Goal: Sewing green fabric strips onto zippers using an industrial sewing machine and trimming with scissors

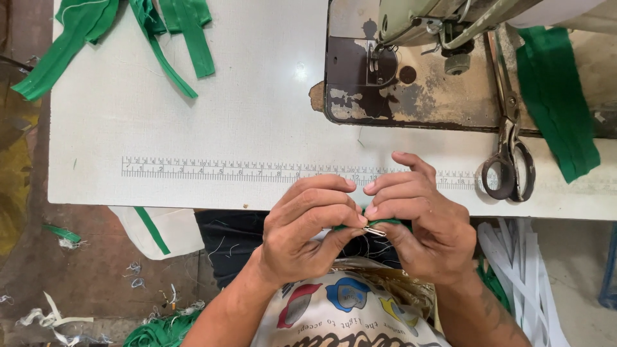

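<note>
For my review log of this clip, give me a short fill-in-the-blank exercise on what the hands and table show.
1. Both hands, the left hand and the right hand, pinch a small piece of ____ fabric.
2. The scissors lie to the ____ of the hands, on the white table.
3. A printed ____ runs along the table's near edge.
4. Loose green strips lie at the table's far ____ corner.

Missing words: green; right; ruler; left

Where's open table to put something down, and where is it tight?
Free: the white table between the green strips at its far left and the sewing machine base, on both sides of the printed ruler. Crowded: the right side, with scissors and green cloth; the near edge, where the left hand and right hand pinch green fabric.
</note>
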